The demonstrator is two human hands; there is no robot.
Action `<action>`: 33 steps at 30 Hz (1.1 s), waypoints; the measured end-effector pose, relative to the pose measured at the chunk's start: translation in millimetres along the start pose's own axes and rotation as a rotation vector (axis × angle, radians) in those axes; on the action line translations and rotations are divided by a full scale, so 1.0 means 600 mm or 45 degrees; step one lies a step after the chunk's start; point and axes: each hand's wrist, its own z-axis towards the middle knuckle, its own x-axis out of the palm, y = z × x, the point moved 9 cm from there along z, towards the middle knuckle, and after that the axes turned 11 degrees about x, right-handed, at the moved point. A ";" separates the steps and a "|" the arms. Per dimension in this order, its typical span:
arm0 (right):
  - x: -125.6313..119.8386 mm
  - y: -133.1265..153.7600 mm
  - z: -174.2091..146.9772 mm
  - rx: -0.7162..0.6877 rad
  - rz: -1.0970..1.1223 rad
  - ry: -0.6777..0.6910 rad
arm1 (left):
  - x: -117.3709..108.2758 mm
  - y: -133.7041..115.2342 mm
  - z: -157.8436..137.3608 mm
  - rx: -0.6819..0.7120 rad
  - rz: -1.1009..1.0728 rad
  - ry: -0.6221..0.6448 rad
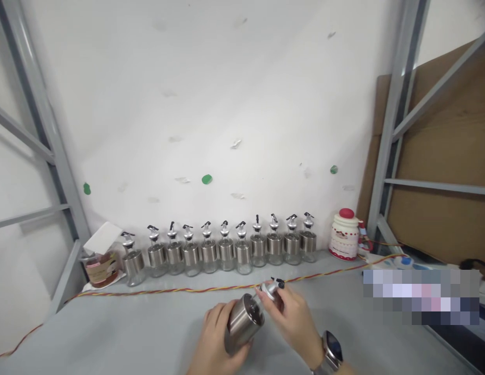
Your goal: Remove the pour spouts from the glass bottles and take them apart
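Note:
Tilted to the right above the grey shelf is a glass oil bottle [242,323] with a brushed steel sleeve. My left hand [216,336] is wrapped round the sleeve. At the bottle's neck, the fingers of my right hand [291,315] close round the silver pour spout [269,289] with its black lever. The spout sits at the top of the neck; whether it is fully seated I cannot tell. Behind my hands stands a row of several similar steel-sleeved bottles [209,251], upright, each topped with a spout.
A twisted red and yellow wire [179,290] crosses the shelf [121,328] between my hands and the row. A jar with a brown label [101,271] stands at the left end, a white jar with a red lid [344,237] at the right. Metal posts [394,104] flank the shelf.

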 end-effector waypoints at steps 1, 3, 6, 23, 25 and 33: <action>-0.002 0.003 -0.001 -0.029 -0.043 -0.024 | 0.000 0.000 -0.001 -0.001 0.005 -0.001; -0.006 0.007 -0.003 -0.080 -0.118 -0.076 | -0.004 0.001 -0.002 -0.004 0.019 -0.039; -0.011 0.018 -0.009 -0.189 -0.224 -0.148 | -0.007 -0.002 -0.005 0.022 0.049 -0.086; -0.012 0.068 -0.044 -0.624 -0.370 -0.306 | -0.001 0.013 0.008 -0.094 0.276 -0.004; -0.009 0.061 -0.041 -0.605 -0.402 -0.284 | 0.003 0.013 0.008 -0.101 0.293 0.031; 0.002 0.032 -0.031 -0.368 -0.217 -0.105 | 0.003 0.002 0.004 -0.016 0.318 -0.080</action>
